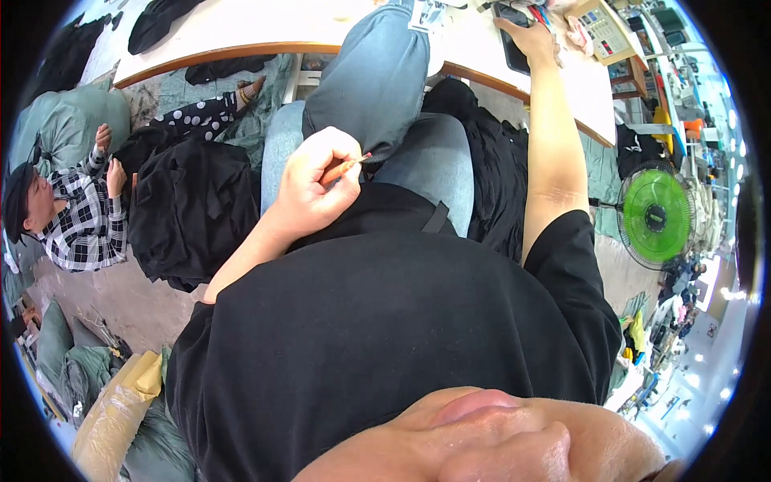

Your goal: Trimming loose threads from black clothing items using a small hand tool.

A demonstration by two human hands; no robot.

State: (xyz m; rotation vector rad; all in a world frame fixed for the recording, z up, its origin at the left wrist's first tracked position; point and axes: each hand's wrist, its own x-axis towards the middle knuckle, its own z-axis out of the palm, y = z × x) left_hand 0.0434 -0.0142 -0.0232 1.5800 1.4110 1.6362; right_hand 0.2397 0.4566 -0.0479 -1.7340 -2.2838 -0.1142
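My left hand point(321, 177) is closed over my lap around a short brown stick-like tool point(341, 170) with a thin, reddish tip. Its exact kind is too small to make out. Beneath and beyond this hand, a blue-grey denim garment point(373, 72) hangs from the table down between my legs. My right arm stretches far forward, and my right hand point(532, 42) grips a dark, flat phone point(512, 53) at the right part of the table, fingers curled over its upper end.
The white worktable point(265, 28) has a brown front edge. Beside my right hand sits a beige control box point(602, 30). A green fan point(655, 215) stands at right. Black cloth piles point(193, 209) flank my legs. A person in a checked shirt point(84, 221) sits at left.
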